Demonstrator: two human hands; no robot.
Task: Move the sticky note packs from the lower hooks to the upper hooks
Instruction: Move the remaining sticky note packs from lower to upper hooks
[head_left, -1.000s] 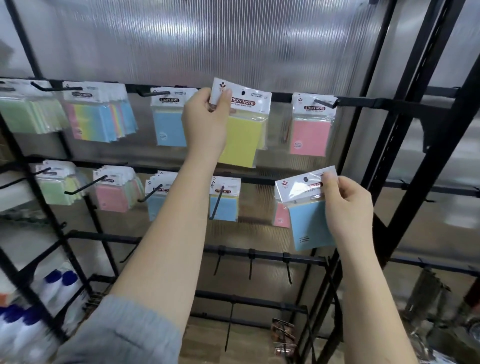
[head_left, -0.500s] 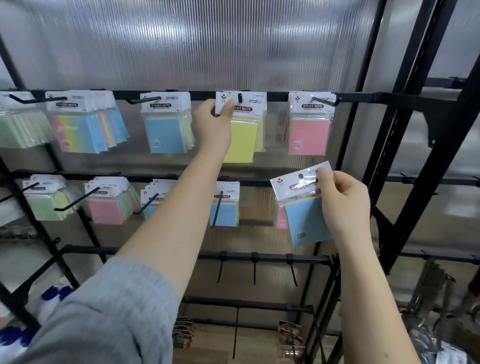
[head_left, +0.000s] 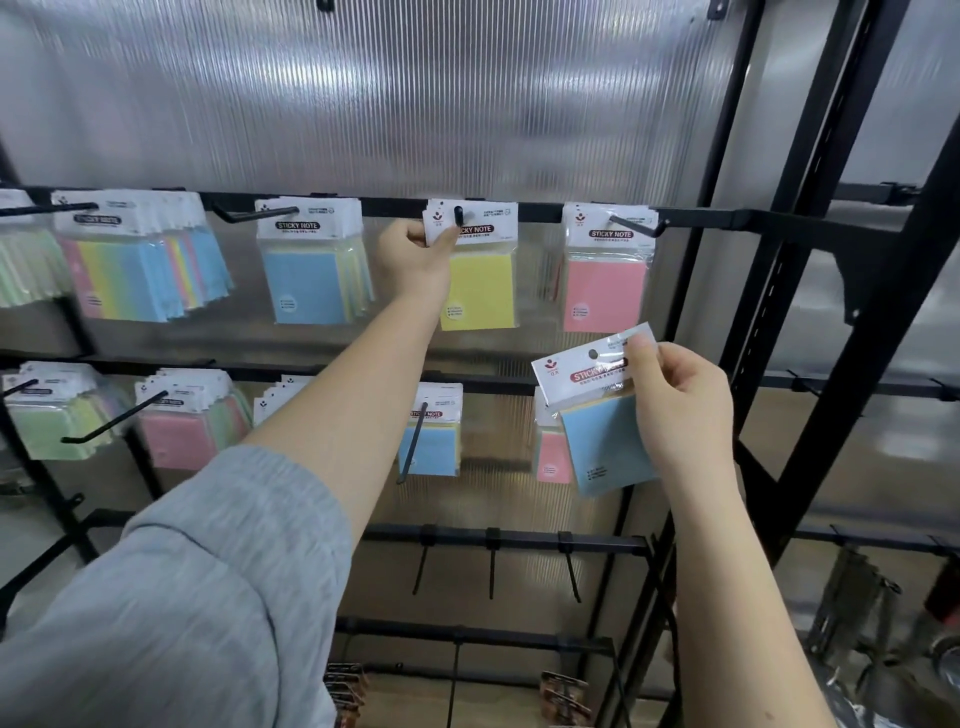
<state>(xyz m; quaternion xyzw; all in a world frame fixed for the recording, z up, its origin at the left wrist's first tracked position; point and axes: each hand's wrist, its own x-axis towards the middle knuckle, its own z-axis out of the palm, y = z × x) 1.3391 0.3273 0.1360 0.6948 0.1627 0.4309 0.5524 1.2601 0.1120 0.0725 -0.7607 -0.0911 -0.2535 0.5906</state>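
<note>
My left hand (head_left: 415, 257) pinches the header card of a yellow sticky note pack (head_left: 480, 280), which hangs on an upper hook (head_left: 458, 215). My right hand (head_left: 680, 410) holds a blue sticky note pack (head_left: 602, 441) by its header, tilted, in the air in front of the lower row. Directly behind it a pink pack (head_left: 551, 457) hangs on a lower hook. Another blue pack (head_left: 432, 441) hangs on the lower hook (head_left: 413, 441) between my arms. A pink pack (head_left: 602, 291) hangs on the upper row at the right.
More packs fill the upper row at the left (head_left: 311, 280) and the lower row at the left (head_left: 176, 431). Bare black hooks (head_left: 491, 566) stick out from a rail below. Black rack uprights (head_left: 841, 312) stand close on the right. A ribbed translucent panel (head_left: 415, 93) backs everything.
The yellow pack has gone from being held in front of the upper rail to hanging on the upper hook, my left hand still on it. My right hand keeps the blue pack near the same place.
</note>
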